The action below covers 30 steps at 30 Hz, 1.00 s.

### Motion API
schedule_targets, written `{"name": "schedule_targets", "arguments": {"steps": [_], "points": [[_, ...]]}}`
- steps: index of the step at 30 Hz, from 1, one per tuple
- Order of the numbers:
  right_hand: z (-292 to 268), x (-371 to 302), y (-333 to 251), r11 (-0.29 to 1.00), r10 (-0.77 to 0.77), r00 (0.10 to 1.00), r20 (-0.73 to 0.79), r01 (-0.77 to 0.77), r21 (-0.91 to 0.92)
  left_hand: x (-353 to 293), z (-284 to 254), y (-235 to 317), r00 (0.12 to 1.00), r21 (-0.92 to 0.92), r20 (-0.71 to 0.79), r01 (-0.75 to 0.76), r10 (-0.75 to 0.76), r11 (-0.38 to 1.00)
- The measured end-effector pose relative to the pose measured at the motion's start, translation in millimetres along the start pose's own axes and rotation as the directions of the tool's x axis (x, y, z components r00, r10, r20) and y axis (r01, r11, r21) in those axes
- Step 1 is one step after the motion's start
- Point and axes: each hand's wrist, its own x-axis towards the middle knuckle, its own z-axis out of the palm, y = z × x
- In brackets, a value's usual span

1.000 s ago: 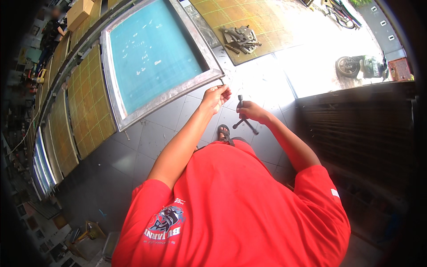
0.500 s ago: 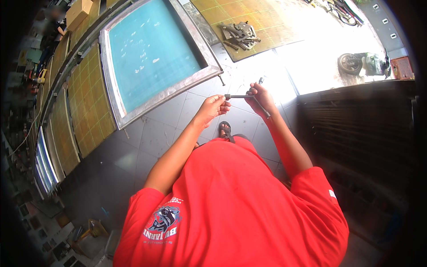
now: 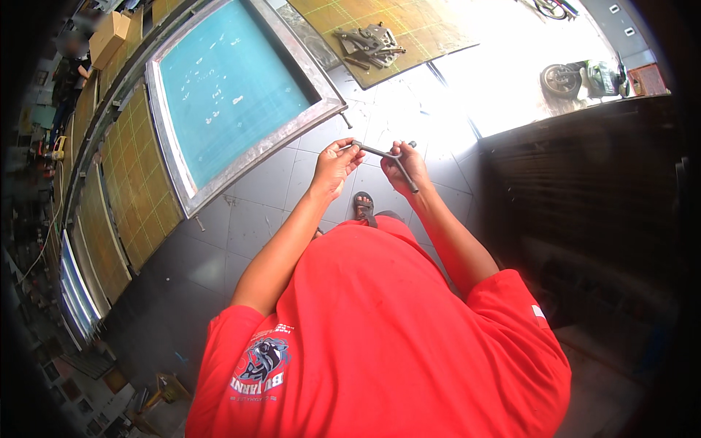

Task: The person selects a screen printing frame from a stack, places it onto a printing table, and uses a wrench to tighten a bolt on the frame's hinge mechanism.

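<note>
Between my hands is a dark three-armed Y-shaped socket wrench [image 3: 404, 169], held up above the tiled floor. My left hand [image 3: 336, 166] pinches the end of one arm between thumb and fingers. The wrench's middle is gripped by my right hand [image 3: 410, 174], with one arm slanting down over the palm toward the wrist and a short end poking out past the fingertips. Whether a loose piece sits on the end in my left fingers is hidden.
Left of my hands stands a blue mesh screen [image 3: 234, 87] in a metal frame. Yellowish gridded boards [image 3: 139, 171] line the left side. Metal parts and bolts [image 3: 371, 45] lie on a board ahead. A motorbike [image 3: 584, 79] is far right; a person [image 3: 71, 62] stands far left.
Both hands have shifted slightly left in view, and the wrench has turned in my grip so that its arm tilts down from my left fingers. The whole view has shifted a little.
</note>
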Motion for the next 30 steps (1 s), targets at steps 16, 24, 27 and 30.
{"name": "schedule_targets", "arguments": {"steps": [16, 24, 27, 30], "points": [[-6, -40, 31, 0.965, -0.091, 0.982, 0.166, 0.128, -0.230, -30, -42, -27, 0.855, 0.008, 0.141, 0.504, -0.500, 0.864], [-10, -46, 56, 0.906, -0.161, 0.985, 0.063, 0.173, -0.387, -41, -42, -15, 0.921, 0.306, 0.079, 0.341, -0.381, 0.889], [-4, -46, 59, 0.951, -0.181, 0.983, 0.015, 0.179, -0.251, -24, -37, 2, 0.977, 0.278, -0.017, 0.207, -0.210, 0.938], [3, -44, 58, 0.964, -0.158, 0.987, -0.016, 0.151, -0.221, -12, -26, 17, 0.989, 0.224, -0.005, 0.146, -0.148, 0.964]]}}
